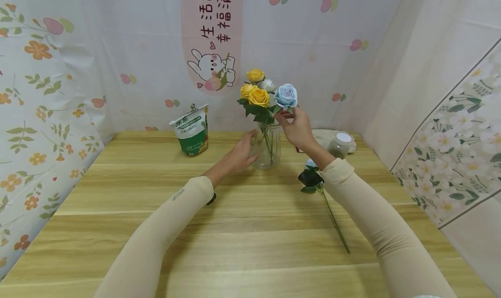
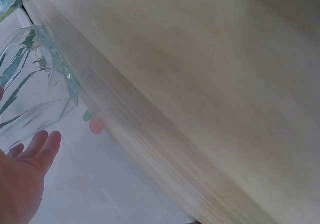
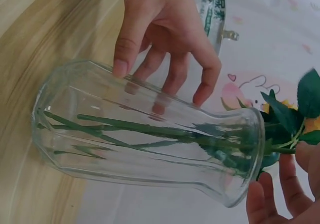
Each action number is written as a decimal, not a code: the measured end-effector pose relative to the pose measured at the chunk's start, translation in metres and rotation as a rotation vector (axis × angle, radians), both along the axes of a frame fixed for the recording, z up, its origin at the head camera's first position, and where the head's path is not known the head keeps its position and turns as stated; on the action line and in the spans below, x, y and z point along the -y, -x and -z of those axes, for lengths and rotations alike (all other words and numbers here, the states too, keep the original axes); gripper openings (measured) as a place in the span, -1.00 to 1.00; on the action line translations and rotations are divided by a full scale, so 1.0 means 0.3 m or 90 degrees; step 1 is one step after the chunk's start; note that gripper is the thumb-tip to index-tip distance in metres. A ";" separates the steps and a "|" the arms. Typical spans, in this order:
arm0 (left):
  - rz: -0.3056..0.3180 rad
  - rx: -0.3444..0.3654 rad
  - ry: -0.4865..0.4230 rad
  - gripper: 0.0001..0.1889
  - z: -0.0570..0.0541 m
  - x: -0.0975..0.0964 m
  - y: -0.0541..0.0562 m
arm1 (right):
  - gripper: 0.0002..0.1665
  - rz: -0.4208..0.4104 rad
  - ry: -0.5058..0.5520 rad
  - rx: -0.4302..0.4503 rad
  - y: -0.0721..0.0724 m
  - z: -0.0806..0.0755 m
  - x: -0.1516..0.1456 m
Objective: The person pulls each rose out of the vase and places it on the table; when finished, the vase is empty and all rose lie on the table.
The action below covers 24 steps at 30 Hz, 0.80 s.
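Note:
A clear glass vase (image 1: 258, 152) stands upright, with green stems (image 3: 115, 126) visible inside it. Above its rim are yellow roses (image 1: 258, 97), a white rose (image 1: 268, 85) and a light blue rose (image 1: 286, 95). My right hand (image 1: 299, 130) pinches the blue rose's stem just below the bloom, beside the rim. My left hand (image 1: 236, 155) is at the vase's left side, fingers spread and loosely bent; the thumb touches the glass in the right wrist view. In the left wrist view, the vase (image 2: 37, 83) shows beside the extended fingers (image 2: 49, 151).
Right of the vase, a dark rose (image 1: 311, 177) with a long stem lies on the wooden table (image 1: 242, 246); a pale blue bloom is partly hidden behind it. A white-lidded jar (image 1: 340, 145) stands behind my right forearm. A clipped green-and-white bag (image 1: 192, 130) stands at the left.

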<state>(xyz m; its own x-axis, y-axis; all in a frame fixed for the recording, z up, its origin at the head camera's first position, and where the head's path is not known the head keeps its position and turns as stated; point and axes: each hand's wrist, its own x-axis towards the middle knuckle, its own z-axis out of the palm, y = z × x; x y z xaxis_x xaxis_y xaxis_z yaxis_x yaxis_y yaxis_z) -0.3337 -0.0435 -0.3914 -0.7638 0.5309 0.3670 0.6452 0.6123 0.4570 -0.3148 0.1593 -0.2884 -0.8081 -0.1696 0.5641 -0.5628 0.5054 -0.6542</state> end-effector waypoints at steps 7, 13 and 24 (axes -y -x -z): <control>0.006 0.002 -0.005 -0.18 0.007 0.000 0.003 | -0.71 0.019 0.012 -0.010 0.000 -0.015 -0.004; 0.009 0.010 -0.008 -0.18 0.007 0.001 0.003 | -0.76 0.028 0.032 -0.073 0.001 -0.033 -0.012; 0.005 -0.009 -0.005 -0.16 0.007 0.001 0.004 | -0.78 -0.017 0.114 -0.153 -0.012 -0.086 -0.008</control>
